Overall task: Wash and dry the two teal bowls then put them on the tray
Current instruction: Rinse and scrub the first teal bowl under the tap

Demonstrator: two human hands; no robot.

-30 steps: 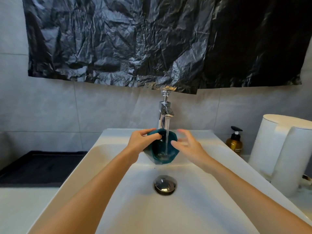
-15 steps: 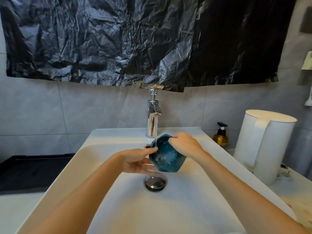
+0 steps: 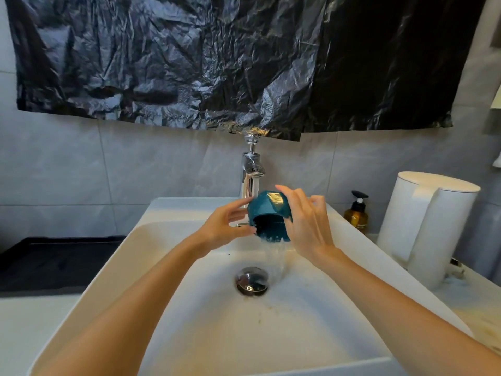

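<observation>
One teal faceted bowl [image 3: 267, 213] is held over the white sink [image 3: 168, 267], just below the chrome tap [image 3: 252, 172]. It is tipped mouth-down toward me and water pours out of it into the basin. My left hand [image 3: 226, 227] holds its left side with thumb and fingers. My right hand [image 3: 306, 223] grips its right side and base. A second teal bowl is not in view. A dark tray [image 3: 54, 261] lies on the counter to the left.
The metal drain plug [image 3: 252, 280] sits in the basin's middle. An amber pump bottle [image 3: 356, 213] and a white lidded bin [image 3: 425, 226] stand to the right. Black plastic sheeting [image 3: 217, 63] hangs on the tiled wall above the tap.
The bowl was upright and filling under the stream, then tilted; now it is turned mouth-down and its water spills into the sink. Both hands shifted round its sides.
</observation>
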